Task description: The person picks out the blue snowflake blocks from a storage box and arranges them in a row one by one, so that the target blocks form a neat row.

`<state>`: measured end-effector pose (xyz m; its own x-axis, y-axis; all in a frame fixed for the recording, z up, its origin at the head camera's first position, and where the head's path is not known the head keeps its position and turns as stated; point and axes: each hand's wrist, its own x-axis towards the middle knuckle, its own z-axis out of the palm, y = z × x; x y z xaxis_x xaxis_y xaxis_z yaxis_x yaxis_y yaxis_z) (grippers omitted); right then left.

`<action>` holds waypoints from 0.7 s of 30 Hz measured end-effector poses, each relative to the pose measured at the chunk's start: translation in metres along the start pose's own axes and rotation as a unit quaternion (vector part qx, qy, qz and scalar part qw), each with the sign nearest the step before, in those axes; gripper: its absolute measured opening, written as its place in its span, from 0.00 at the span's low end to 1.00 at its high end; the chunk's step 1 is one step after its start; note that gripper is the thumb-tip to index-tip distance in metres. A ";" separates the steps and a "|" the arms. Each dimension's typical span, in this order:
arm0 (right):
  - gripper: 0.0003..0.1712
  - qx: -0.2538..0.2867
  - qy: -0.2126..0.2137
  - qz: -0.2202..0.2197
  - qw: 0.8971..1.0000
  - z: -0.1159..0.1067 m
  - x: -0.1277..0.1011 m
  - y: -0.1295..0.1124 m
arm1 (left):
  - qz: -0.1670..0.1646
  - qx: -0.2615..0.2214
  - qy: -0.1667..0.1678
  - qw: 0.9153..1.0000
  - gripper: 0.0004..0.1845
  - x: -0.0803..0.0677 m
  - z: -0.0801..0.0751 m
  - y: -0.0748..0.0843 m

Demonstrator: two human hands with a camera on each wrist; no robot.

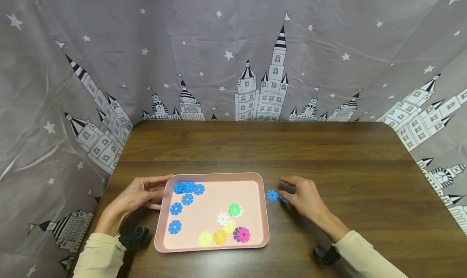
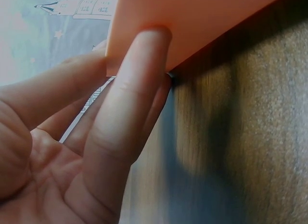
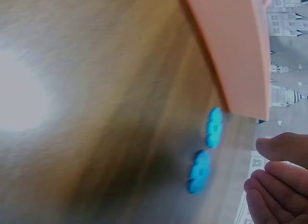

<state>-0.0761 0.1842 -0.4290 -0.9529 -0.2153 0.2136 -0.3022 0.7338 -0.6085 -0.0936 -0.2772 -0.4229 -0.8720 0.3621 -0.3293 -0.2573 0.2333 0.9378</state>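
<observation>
My left hand (image 1: 140, 195) is at the left end of a pink tray (image 1: 215, 251), its fingertips touching the outer wall near the back left corner. In the left wrist view, one nearly straight finger (image 2: 125, 89) lies against that wall. Just right of the tray, my right hand (image 1: 304, 195) hovers over the table with thumb and fingers apart, holding nothing. Beside it lies a blue notched plastic disc (image 1: 272, 195); a second blue disc (image 3: 199, 172) is partly hidden under the hand in the head view.
In the tray, several blue discs (image 1: 187, 199) lie along the left and back left. Towards its right are a green disc (image 1: 235, 209), a white one (image 1: 223, 219), yellow ones (image 1: 205, 238), an orange one (image 1: 219, 237) and a pink one (image 1: 243, 234) overlapping purple. A patterned grey curtain (image 1: 204, 47) hangs behind.
</observation>
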 end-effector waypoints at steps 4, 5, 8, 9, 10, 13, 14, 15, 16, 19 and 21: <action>0.22 0.029 -0.007 0.014 0.999 -0.002 0.007 -0.008 | 0.003 -0.002 -0.003 1.000 0.34 0.000 0.000 0.000; 0.22 0.039 -0.011 0.020 0.999 -0.002 0.009 -0.011 | 0.003 -0.002 -0.004 1.000 0.34 0.000 0.000 0.000; 0.21 0.066 -0.025 0.035 0.997 -0.001 0.015 -0.020 | 0.005 -0.006 -0.006 1.000 0.33 0.001 -0.001 -0.001; 0.21 0.075 -0.029 0.039 0.996 0.000 0.017 -0.024 | 0.004 -0.007 -0.007 1.000 0.34 0.001 -0.001 -0.001; 0.21 0.084 -0.033 0.042 0.995 0.001 0.019 -0.028 | 0.005 -0.009 -0.010 1.000 0.33 0.001 -0.001 -0.001; 0.20 0.106 -0.043 0.041 0.993 0.005 0.025 -0.039 | 0.005 -0.016 -0.012 1.000 0.34 0.001 -0.001 -0.002; 0.20 0.111 -0.046 0.040 0.992 0.007 0.027 -0.042 | 0.003 -0.017 -0.011 1.000 0.34 0.000 -0.001 -0.002; 0.20 0.114 -0.048 0.038 0.992 0.010 0.029 -0.045 | 0.004 -0.018 -0.011 1.000 0.34 0.000 -0.002 -0.002; 0.20 0.118 -0.050 0.037 0.991 0.012 0.031 -0.048 | 0.005 -0.018 -0.012 1.000 0.34 0.000 -0.002 -0.002; 0.19 0.123 -0.057 0.040 0.990 0.019 0.034 -0.054 | 0.004 -0.018 -0.013 1.000 0.34 0.000 -0.003 -0.002; 0.19 0.128 -0.061 0.039 0.989 0.024 0.036 -0.056 | 0.004 -0.017 -0.014 1.000 0.34 0.001 -0.002 -0.002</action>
<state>-0.0939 0.1199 -0.4059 -0.9649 -0.2522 0.0736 -0.2090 0.5672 -0.7966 -0.0944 -0.2796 -0.4248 -0.8623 0.3889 -0.3242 -0.2649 0.1992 0.9435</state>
